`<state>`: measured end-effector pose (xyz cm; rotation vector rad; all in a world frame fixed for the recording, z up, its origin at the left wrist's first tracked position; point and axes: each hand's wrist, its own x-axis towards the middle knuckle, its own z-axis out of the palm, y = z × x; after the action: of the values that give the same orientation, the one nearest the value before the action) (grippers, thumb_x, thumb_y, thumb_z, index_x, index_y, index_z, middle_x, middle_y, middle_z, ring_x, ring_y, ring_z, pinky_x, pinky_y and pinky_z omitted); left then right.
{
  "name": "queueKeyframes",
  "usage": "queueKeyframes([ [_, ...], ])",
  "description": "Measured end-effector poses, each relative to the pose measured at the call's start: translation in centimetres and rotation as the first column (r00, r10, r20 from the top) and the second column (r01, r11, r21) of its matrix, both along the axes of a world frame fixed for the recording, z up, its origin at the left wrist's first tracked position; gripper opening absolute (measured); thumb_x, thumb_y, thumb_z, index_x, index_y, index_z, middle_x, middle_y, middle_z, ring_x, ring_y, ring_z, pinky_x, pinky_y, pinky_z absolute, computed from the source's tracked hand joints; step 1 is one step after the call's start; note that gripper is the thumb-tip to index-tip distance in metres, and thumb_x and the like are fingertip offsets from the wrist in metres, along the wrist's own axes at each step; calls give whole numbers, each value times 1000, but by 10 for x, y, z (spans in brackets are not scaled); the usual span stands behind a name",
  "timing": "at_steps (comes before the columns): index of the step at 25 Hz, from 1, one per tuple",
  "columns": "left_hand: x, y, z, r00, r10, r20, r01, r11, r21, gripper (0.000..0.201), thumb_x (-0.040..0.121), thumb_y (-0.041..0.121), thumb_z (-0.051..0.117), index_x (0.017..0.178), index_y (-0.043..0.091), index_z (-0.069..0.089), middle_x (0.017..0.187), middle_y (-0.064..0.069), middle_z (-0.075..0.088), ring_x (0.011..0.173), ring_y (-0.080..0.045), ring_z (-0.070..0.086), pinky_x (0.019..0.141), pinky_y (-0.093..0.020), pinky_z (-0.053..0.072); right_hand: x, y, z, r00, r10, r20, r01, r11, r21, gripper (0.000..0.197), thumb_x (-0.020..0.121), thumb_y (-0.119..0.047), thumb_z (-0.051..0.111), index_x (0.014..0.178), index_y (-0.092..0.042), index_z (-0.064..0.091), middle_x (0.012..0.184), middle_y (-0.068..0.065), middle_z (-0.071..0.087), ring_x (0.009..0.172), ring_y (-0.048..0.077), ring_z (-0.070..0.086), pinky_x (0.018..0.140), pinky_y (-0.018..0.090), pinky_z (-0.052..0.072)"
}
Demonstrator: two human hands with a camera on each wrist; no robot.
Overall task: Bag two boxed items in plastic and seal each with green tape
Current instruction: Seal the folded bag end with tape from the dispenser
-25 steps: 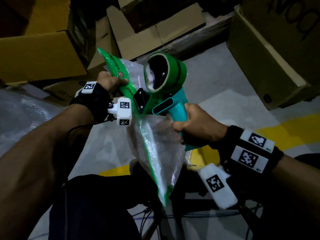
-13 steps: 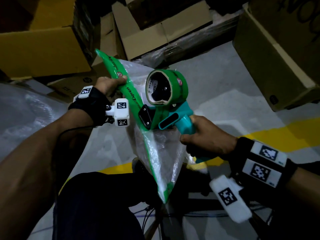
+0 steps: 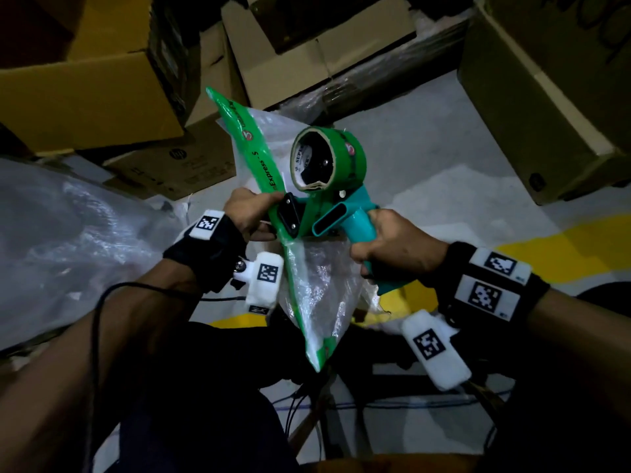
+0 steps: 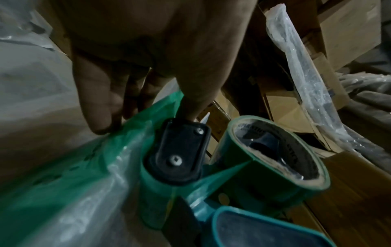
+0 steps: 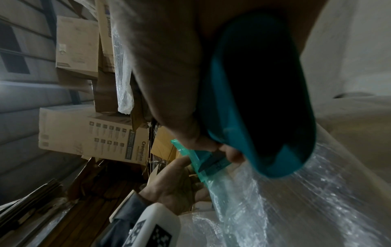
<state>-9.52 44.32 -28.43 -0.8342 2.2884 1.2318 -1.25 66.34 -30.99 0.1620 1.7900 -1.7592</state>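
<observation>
Green tape point(image 3: 269, 179) is being laid along the plastic bag point(image 3: 317, 288), held mid-air at frame centre — the sealing step, judging by the strip. The tape dispenser point(image 3: 327, 199) is gripped by the right hand point(image 3: 392, 247), fingers wrapped round its handle at 4 o'clock; the bag's taped edge is pinched by the left hand point(image 3: 249, 213) at 9 o'clock. Next, a steady pull toward 6 o'clock is called for, then a cut.

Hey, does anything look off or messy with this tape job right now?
Nothing damaged. The green tape strip runs diagonally along the clear plastic bag, whose film is crumpled below the teal tape dispenser.
</observation>
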Motion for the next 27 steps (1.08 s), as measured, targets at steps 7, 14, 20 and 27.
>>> queueKeyframes([
  [7, -1, 12, 2, 994, 18, -111, -15, 1000, 23, 2, 84, 2, 66, 85, 1, 64, 80, -16, 67, 52, -21, 66, 48, -31, 57, -2, 0, 1, 1000, 0, -10, 0, 999, -40, 23, 82, 5, 61, 98, -2, 46, 76, 11, 50, 45, 15, 54, 47, 27, 48],
  [14, -22, 11, 32, 974, -71, -217, 54, 995, -83, 13, 87, 1, 63, 75, 5, 60, 51, -2, 63, 34, -7, 56, 33, -18, 43, -8, -2, 19, 997, 3, -77, -14, 989, -145, 13, 87, 6, 57, 90, -1, 46, 48, 6, 54, 42, 22, 56, 49, 34, 50],
  [20, -47, 11, 44, 960, -170, -222, 127, 972, -196, 15, 85, 8, 69, 73, 8, 62, 55, 2, 67, 36, -1, 56, 35, -16, 45, -19, -3, 29, 996, -59, -60, 44, 975, -219, 13, 89, 5, 59, 92, -1, 47, 53, 6, 54, 42, 19, 55, 45, 29, 47],
  [27, -54, 12, 27, 971, -134, -197, 95, 976, -196, 15, 88, 1, 63, 75, 7, 58, 72, -8, 59, 32, -5, 55, 32, -17, 42, -31, -8, 15, 996, -83, -13, 82, 995, -63, 20, 85, 7, 55, 101, -2, 45, 60, 15, 53, 41, 21, 56, 47, 34, 50],
])
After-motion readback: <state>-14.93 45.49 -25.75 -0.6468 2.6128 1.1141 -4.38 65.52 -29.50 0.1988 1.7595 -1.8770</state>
